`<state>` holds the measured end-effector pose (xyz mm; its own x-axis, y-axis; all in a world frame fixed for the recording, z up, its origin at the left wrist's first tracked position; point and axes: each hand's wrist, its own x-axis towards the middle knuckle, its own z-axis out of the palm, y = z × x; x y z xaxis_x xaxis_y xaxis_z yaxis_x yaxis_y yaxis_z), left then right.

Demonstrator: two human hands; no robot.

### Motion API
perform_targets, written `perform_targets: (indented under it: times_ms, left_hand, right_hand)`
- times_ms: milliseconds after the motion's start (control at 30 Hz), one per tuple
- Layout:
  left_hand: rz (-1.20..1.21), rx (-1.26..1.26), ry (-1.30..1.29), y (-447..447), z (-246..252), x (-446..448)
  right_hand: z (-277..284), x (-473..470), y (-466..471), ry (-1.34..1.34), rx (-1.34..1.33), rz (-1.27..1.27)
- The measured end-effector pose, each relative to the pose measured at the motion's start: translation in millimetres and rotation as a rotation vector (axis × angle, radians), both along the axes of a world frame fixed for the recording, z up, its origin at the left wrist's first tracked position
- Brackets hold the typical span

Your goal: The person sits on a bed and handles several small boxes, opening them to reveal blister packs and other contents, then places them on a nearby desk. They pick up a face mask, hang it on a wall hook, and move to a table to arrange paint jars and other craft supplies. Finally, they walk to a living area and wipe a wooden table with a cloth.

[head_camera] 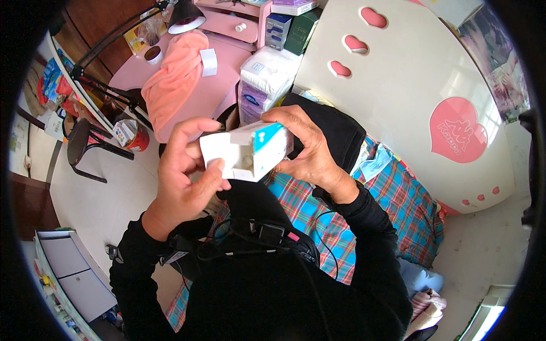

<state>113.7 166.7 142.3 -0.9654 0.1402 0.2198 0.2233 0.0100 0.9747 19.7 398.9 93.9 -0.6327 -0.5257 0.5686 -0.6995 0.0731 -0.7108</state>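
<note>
A small white and teal cardboard box (275,147) is held up in front of me, tilted, its near end open so that part of its inside shows. My left hand (187,174) pinches the white end flap between thumb and fingers. Around the box's right side curl the fingers and thumb of my right hand (305,145). What the box contains cannot be made out. Beyond my hands, an orange cloth (177,81) lies bunched on a pink desk (222,93), with a folded white paper or card (209,62) at its edge.
Wrapped white packs (271,70) stand beside the desk, near upright boxes (277,30). A black lamp (186,17) overhangs the desk. Dark folded fabric (328,123) and a face mask (375,164) lie on the plaid bedding (384,200). A chair (81,145) stands left; a cable crosses my lap.
</note>
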Motion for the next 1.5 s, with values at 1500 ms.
perform_targets:
  times_ms: [1500]
  left_hand:
    - [-0.085,-0.017,-0.351,3.9,-55.3,-13.8]
  right_hand:
    - [-49.5,8.0,52.0,-0.043,0.122,-0.257]
